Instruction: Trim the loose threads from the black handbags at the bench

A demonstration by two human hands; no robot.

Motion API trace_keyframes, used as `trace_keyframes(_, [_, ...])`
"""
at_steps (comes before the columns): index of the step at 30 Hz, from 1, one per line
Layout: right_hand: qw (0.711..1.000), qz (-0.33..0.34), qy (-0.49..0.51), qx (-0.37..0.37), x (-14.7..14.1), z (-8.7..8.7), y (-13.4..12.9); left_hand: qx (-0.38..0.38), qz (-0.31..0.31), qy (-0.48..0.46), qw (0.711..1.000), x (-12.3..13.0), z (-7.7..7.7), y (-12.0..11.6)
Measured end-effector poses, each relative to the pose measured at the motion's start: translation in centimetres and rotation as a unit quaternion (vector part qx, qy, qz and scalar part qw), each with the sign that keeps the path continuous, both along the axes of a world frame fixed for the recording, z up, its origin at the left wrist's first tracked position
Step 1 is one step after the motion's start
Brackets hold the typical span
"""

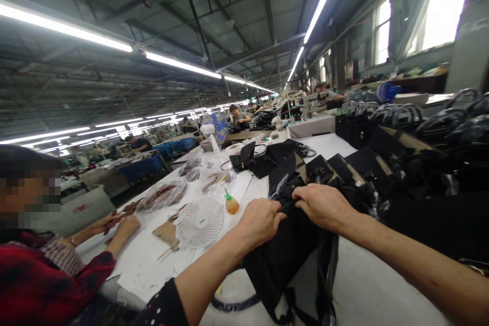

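Note:
A black handbag (284,265) hangs tilted over the white table, its straps trailing down at the lower right. My left hand (262,221) is closed on the bag's upper left edge. Closed on the same top edge, a little further right, is my right hand (323,206); its fingertips pinch the fabric. A dark curved handle in clear wrap (235,305) lies below my left forearm. Just behind my hands, more black bags (286,170) rest on the table. What lies inside the held bag is hidden.
Left of my hands are a white round fan (200,222), a small glue bottle with a green tip (231,202) and plastic-wrapped brown pieces (164,196). A co-worker in a red checked sleeve (91,275) handles brown strips. Rows of black bags (405,163) crowd the right side.

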State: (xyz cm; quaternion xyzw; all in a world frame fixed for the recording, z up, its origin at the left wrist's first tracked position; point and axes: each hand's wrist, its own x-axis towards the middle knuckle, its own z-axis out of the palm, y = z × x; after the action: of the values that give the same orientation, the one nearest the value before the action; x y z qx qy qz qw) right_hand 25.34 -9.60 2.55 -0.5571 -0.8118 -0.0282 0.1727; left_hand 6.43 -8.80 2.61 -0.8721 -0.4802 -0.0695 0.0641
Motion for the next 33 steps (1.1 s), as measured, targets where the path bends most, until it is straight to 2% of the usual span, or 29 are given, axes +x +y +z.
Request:
trace_keyframes(5, [1.0, -0.004, 0.014, 0.024, 1.0, 0.1, -0.6, -0.029, 0.013, -0.029, 0.999, -0.2, 0.4, 0.2])
trace_keyframes(14, [0.998, -0.048, 0.002, 0.039, 1.7, 0.4, -0.8, -0.065, -0.074, -0.131, 0.987, 2.5, 0.7, 2.7])
trace_keyframes(21, [0.998, -0.055, -0.001, 0.041, 1.9, 0.3, -0.8, -0.08, -0.07, -0.145, 0.984, 3.5, 0.8, 3.5])
trace_keyframes(28, [0.997, -0.051, -0.006, 0.052, 2.1, 0.2, -0.7, -0.094, -0.135, -0.194, 0.967, 4.3, 0.2, 3.9])
trace_keyframes(33, [0.997, -0.049, 0.006, 0.061, 2.1, 0.1, -0.7, -0.088, -0.148, -0.19, 0.967, 4.9, -0.1, 3.8])
